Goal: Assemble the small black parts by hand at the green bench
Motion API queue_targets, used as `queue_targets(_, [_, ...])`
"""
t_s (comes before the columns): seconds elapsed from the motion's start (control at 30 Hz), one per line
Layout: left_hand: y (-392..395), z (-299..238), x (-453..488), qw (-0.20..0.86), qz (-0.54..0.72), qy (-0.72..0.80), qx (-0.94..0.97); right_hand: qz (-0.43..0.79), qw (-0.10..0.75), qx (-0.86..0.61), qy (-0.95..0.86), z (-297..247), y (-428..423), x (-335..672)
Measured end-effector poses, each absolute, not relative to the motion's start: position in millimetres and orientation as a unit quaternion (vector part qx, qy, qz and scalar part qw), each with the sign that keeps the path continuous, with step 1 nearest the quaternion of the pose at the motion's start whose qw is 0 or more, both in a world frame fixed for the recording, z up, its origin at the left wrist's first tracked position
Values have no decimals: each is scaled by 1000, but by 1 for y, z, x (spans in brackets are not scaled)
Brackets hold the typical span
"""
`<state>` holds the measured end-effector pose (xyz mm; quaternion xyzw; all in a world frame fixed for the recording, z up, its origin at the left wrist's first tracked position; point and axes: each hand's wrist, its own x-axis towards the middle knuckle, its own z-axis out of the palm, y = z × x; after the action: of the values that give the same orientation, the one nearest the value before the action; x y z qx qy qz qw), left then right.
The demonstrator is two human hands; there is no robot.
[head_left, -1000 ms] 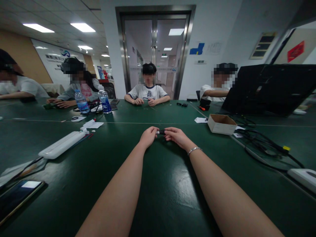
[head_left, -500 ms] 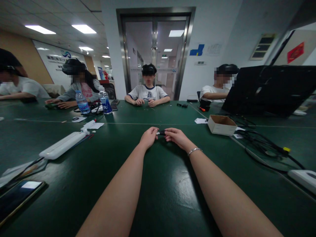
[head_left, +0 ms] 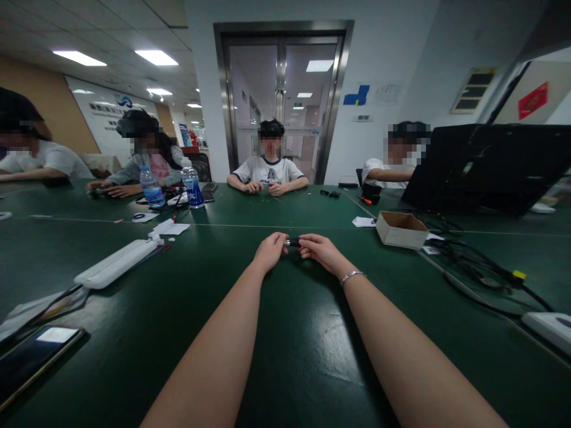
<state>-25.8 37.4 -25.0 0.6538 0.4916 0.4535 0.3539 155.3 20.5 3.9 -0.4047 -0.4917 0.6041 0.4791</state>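
Observation:
Between my hands, just above or on the green table (head_left: 294,333), is a small slim black cylinder with a silver end (head_left: 293,242); its exact kind is too small to make out. My left hand (head_left: 270,249) is closed on the silver end, fingertips pinched. The black end sits in the pinched fingers of my right hand (head_left: 320,249), which wears a silver bracelet (head_left: 352,277) at the wrist. My fingers hide both ends of the cylinder.
On the left lie a white power strip (head_left: 118,264) and a phone (head_left: 38,362); two water bottles (head_left: 193,189) stand farther back. To the right are an open cardboard box (head_left: 401,230), tangled black cables (head_left: 482,261) and a monitor (head_left: 486,166). A person (head_left: 272,169) sits opposite, others to the sides.
The whole view has shifted slightly, with the scene a little lower in the picture. Both hands keep their hold on the small cylinder in nearly the same place.

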Motion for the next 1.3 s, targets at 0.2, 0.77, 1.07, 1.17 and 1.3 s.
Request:
queue_targets(0.2, [39, -27, -24, 355, 472, 479, 649, 607, 477, -393, -499, 2, 21, 157])
queue_targets(0.77, [39, -28, -24, 330, 482, 463, 666, 604, 477, -396, -500, -1, 25, 157])
queue_targets(1.07, [38, -27, -24, 353, 484, 455, 659, 606, 478, -393, -499, -1, 24, 157])
queue_targets(1.17, [34, -22, -24, 342, 492, 455, 659, 606, 480, -393, -497, 0, 23, 157])
queue_targets(1.3, [30, -17, -24, 350, 507, 434, 657, 608, 486, -391, -491, 1, 22, 157])
